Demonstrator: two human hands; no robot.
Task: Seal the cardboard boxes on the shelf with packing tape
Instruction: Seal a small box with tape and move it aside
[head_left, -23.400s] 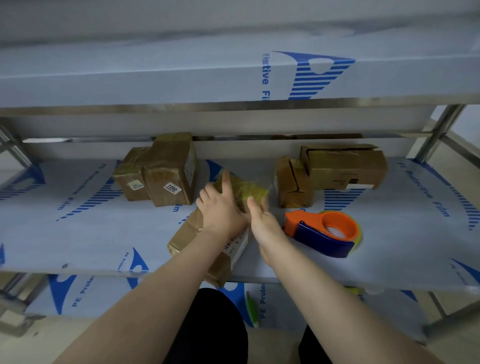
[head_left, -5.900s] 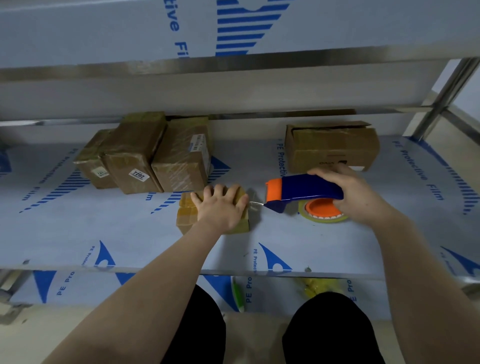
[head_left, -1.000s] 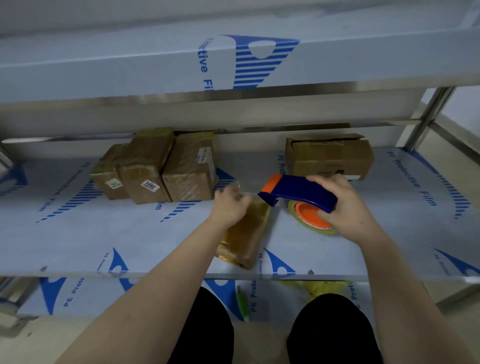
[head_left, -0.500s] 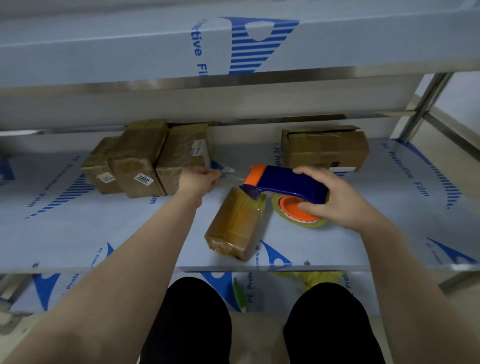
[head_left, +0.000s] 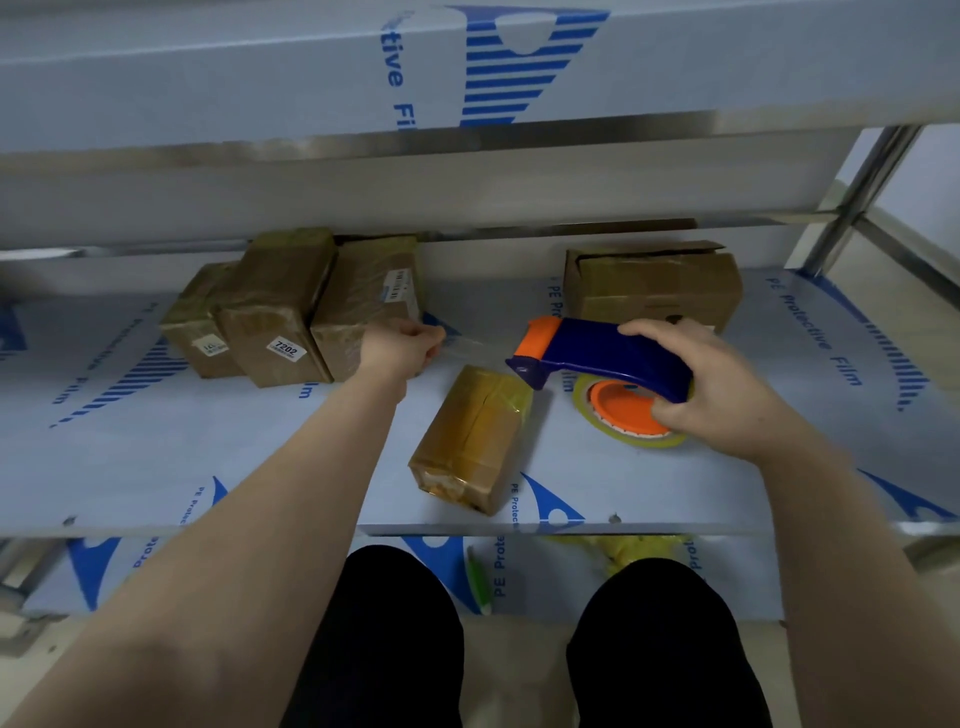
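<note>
A small cardboard box (head_left: 475, 436) wrapped in yellowish tape lies on the shelf (head_left: 208, 467) near its front edge. My right hand (head_left: 711, 384) grips the blue and orange tape dispenser (head_left: 597, 356) just right of and above the box. A clear strip of tape (head_left: 470, 347) stretches from the dispenser's nose to my left hand (head_left: 402, 345), which pinches its free end beyond the box's far end.
Three taped boxes (head_left: 291, 312) stand together at the back left. A larger box (head_left: 652, 286) with loose top flaps sits at the back right. An upper shelf (head_left: 467, 78) hangs low overhead. A steel post (head_left: 852, 208) stands at the right.
My left hand let go of the small box and pulled the tape end leftward, away from the dispenser. The dispenser in my right hand lifted slightly.
</note>
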